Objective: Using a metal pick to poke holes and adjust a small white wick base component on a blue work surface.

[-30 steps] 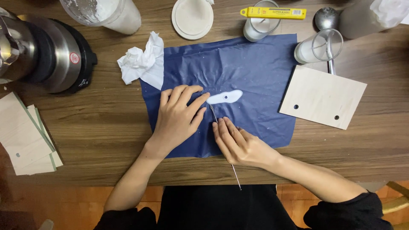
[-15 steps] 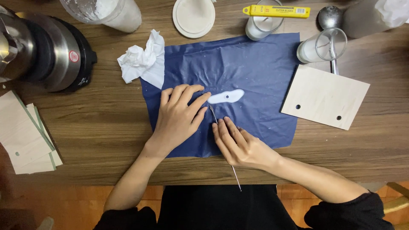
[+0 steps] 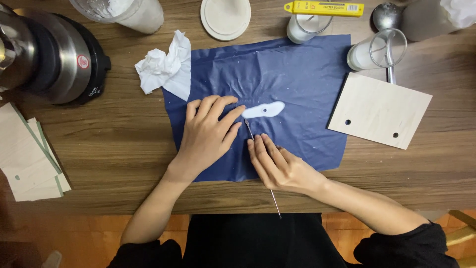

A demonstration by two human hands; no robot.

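While the left hand (image 3: 206, 136) lies flat pinning the blue sheet (image 3: 297, 84) mid-frame so it won't slide, the right hand (image 3: 280, 166) has its grip pinched on a thin metal tool (image 3: 248, 128), tip at the white piece (image 3: 264, 109).

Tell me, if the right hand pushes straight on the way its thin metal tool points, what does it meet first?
Probably the white clay piece: the tool in the right hand points up toward its left end.

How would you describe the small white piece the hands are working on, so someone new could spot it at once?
Find the blue sheet in the middle of the wooden table. Near its centre, just beyond the left hand fingertips, lies a flat white elongated piece. Unlike the crumpled white tissue nearby, it is smooth, with a small hole.
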